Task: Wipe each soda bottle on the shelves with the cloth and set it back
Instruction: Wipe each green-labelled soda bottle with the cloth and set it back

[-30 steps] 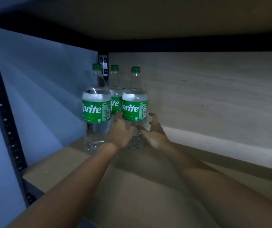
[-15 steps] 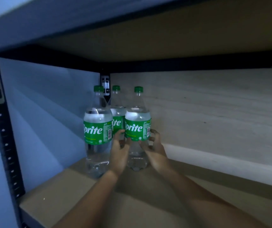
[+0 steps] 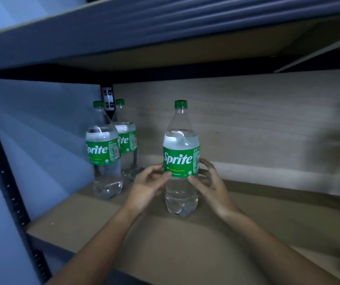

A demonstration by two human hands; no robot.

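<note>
Near the shelf [image 3: 107,221] front: one bottle [image 3: 181,161] stood upright, left hand [image 3: 146,188] and right hand [image 3: 210,186] clasping its label, fingers curled. Left back corner: two bottles [image 3: 103,157] waited. No cloth visible; wiping judged barely begun.

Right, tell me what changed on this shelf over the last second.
The held Sprite bottle, gripped between the left hand and right hand, has been drawn away from the other two, rightward and toward the shelf front. The two back bottles stayed in the corner. No cloth shows.
</note>
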